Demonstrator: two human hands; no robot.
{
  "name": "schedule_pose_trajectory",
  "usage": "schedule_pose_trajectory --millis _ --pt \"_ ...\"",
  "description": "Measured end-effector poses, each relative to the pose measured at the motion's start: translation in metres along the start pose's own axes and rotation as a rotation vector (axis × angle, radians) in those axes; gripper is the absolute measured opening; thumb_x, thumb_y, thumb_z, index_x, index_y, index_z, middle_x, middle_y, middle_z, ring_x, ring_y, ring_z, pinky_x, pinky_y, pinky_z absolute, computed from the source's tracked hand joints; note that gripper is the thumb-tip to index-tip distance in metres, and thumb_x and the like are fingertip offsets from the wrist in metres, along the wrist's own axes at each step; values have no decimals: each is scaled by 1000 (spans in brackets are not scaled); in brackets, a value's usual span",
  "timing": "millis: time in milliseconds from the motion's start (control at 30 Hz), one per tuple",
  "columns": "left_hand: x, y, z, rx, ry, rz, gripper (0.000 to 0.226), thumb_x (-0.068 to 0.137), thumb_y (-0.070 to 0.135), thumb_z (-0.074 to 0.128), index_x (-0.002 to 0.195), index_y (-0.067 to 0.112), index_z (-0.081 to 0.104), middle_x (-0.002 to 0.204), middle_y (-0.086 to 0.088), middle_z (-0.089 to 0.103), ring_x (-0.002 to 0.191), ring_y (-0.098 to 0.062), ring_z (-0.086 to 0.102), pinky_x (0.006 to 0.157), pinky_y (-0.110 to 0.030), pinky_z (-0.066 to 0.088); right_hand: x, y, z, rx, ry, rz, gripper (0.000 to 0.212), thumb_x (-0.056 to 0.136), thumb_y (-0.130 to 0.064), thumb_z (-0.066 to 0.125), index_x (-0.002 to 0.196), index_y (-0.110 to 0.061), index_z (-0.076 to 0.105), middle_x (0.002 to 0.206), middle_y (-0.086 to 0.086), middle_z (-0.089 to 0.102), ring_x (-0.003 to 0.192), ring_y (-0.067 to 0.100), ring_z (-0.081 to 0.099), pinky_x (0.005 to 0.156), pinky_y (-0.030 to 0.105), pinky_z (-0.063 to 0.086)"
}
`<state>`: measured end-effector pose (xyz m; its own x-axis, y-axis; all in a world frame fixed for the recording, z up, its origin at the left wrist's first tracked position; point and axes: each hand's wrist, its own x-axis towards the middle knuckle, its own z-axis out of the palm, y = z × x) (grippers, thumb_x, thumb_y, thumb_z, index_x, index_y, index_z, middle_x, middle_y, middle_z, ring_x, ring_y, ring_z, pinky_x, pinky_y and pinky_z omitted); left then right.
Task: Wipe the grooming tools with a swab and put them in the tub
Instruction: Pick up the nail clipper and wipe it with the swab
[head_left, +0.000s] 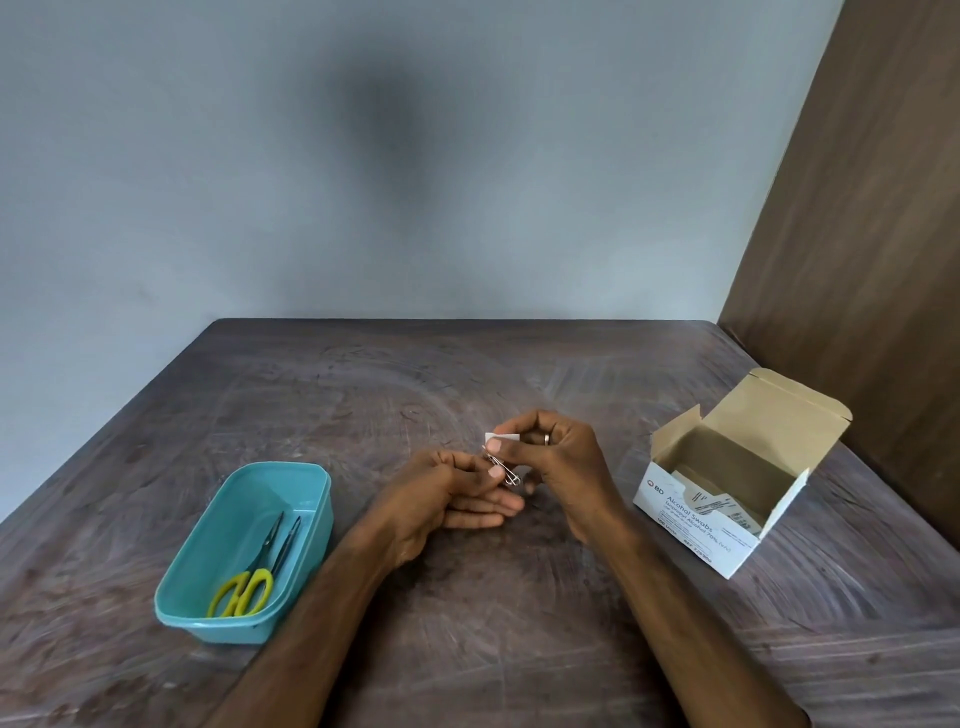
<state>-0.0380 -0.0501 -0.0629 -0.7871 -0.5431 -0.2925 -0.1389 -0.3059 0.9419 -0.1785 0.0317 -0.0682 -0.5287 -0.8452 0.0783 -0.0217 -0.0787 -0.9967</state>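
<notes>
Over the middle of the table my left hand (457, 493) holds a small silver nail clipper (503, 468) between thumb and fingers. My right hand (561, 462) pinches a small white swab (500, 438) against the clipper's far end. At the left stands a teal tub (317, 525). Inside it lie yellow-handled scissors (249, 587) and a slim dark metal tool (288, 540) beside them.
An open white box of alcohol swabs (696, 525) with its flap up sits at the right, with packets inside. The dark wooden table (467, 623) ends at a grey wall at the back. A brown panel (857, 234) rises at the right.
</notes>
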Motion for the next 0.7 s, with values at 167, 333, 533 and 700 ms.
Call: schedule_pose_trajectory --millis 167,333,533,700 --pt "2 -3 3 -20 86 52 21 90 13 66 103 -3 70 96 -21 75 95 -30 74 85 -37 60 1 1 1 -19 23 -54 10 77 -8 83 81 -9 74 75 13 76 64 13 67 47 20 42" --pt "1 -8 10 -10 161 130 24 90 18 68 101 -3 71 96 -16 76 94 -26 74 84 -34 60 0 0 0 -26 22 -95 9 79 -10 82 83 -8 74 74 11 76 61 9 66 47 19 42" --pt "-11 -11 22 31 317 290 18 90 20 69 91 2 73 89 -13 77 90 -25 74 81 -32 60 -1 1 0 40 26 -96 11 79 -12 82 86 -9 75 77 11 76 67 15 65 50 24 44" --pt "-36 0 22 272 580 376 17 92 20 64 79 14 73 72 -5 76 70 -21 74 65 -31 61 -2 -1 1 83 71 -92 12 81 -12 80 89 -6 73 71 0 75 63 10 65 49 24 45"
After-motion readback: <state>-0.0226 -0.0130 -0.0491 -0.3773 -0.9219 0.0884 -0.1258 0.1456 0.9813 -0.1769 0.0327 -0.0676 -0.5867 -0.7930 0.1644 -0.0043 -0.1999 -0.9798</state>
